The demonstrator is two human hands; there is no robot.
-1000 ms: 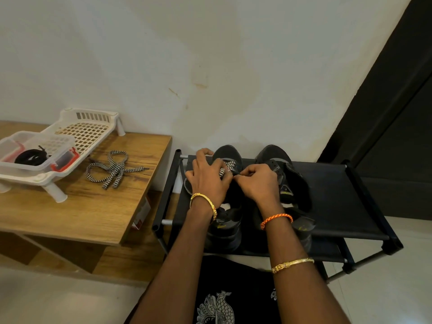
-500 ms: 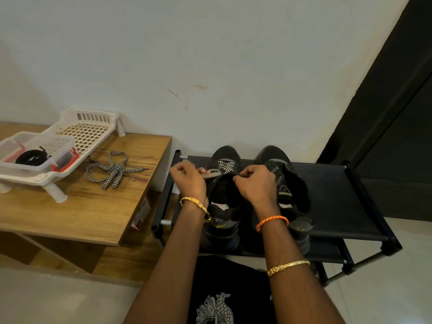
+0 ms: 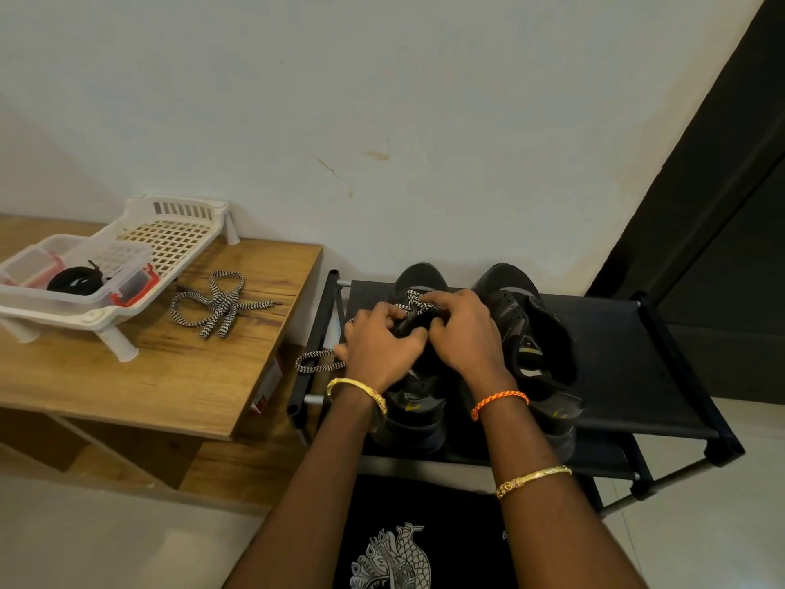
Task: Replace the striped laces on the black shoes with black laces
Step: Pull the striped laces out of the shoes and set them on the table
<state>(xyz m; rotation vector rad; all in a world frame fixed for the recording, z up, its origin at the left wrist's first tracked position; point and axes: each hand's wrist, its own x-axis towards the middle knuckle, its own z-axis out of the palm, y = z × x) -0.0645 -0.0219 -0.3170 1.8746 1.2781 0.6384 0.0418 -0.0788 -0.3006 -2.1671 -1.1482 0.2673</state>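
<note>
Two black shoes stand side by side on a black shoe rack (image 3: 628, 359). The left shoe (image 3: 418, 278) still carries a striped lace (image 3: 414, 301) near its toe. My left hand (image 3: 380, 348) and my right hand (image 3: 463, 333) both lie over its tongue, fingers curled on the lace. A loose loop of that striped lace (image 3: 316, 361) hangs out to the left of my left hand. The right shoe (image 3: 531, 333) shows no lace. A removed striped lace (image 3: 218, 308) lies on the wooden table (image 3: 170, 376). A coiled black lace (image 3: 76, 280) sits in a clear box.
A white slatted plastic tray (image 3: 170, 231) stands on the table's far left and holds the clear box (image 3: 25, 265). The rack's right half is bare fabric. A dark door (image 3: 722, 206) rises at the right. A pale wall is behind.
My left hand came back from the left to the shoe's tongue, beside my right hand. A loop of striped lace now hangs out to the left of the shoe.
</note>
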